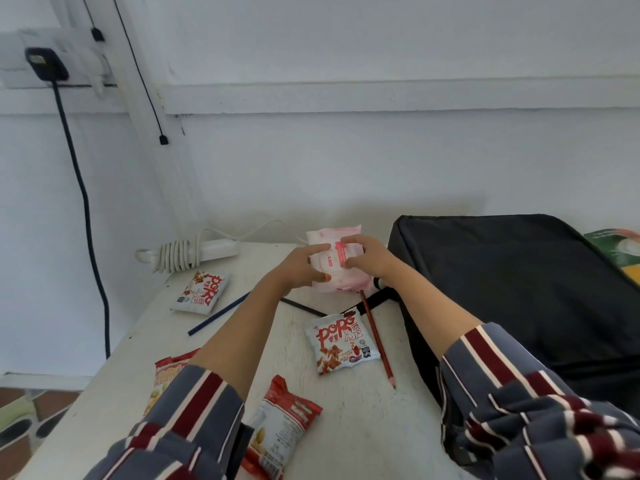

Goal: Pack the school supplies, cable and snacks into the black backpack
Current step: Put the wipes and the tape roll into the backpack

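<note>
Backpack [519, 289], black, lies flat on the right side of the desk [346, 410], its far edge at the wall [346, 150]. Whether its zip is open cannot be told.

Both hands are at the far end of the desk, just left of the backpack. Left hand [299, 270] and right hand [369, 259] hold a soft pink-and-white pack [329, 268] between them, fingers curled round its sides. Whether the pack rests on the desk or is lifted clear cannot be told.

Loose on the desk:
- Poro packet [201, 292] at the far left, near a white power strip [207, 251] with its cord wound round it.
- Blue pencil [221, 313] lying aslant, just on the near side of that packet.
- Second Poro packet [343, 344] in the middle of the desk.
- Red pencil [375, 337] along the second packet's right edge, point toward the near side.
- Nut packet [282, 424], red and white, at the near edge beside the left sleeve [194, 410].
- Another red packet [166, 372], partly under that sleeve.

Green packet [616, 251] shows past the backpack at the far right.
</note>
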